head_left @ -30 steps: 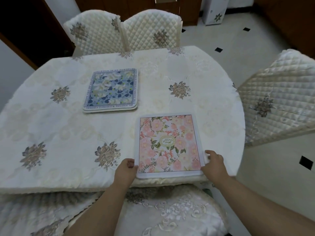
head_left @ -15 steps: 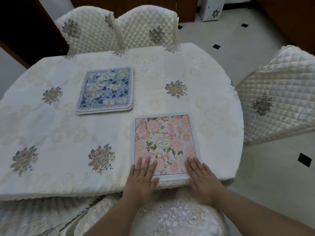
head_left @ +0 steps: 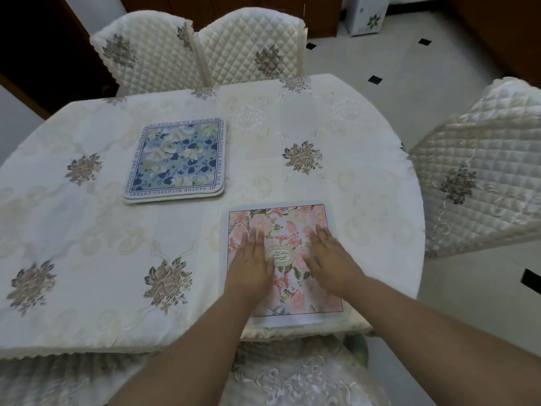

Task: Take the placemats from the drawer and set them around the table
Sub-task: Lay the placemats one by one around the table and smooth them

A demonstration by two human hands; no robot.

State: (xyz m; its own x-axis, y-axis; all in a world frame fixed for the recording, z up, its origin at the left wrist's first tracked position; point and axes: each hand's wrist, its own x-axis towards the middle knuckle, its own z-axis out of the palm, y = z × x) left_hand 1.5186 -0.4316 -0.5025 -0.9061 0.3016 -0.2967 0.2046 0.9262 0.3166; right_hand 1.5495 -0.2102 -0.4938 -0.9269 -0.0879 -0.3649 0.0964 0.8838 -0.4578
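**Two hands flat on pink mat**

Both palms down: left hand (head_left: 254, 269) & right hand (head_left: 330, 259), fingers straight, press the pink mat (head_left: 282, 262) at the table's (head_left: 87, 230) near edge. Blue mats (head_left: 176, 161) stacked further back, left.

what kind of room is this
Most likely a home dining room: a table under an embroidered cream tablecloth, ringed by chairs in quilted covers, on a pale tiled floor. A pink floral placemat lies under both hands, with a blue floral stack beyond.
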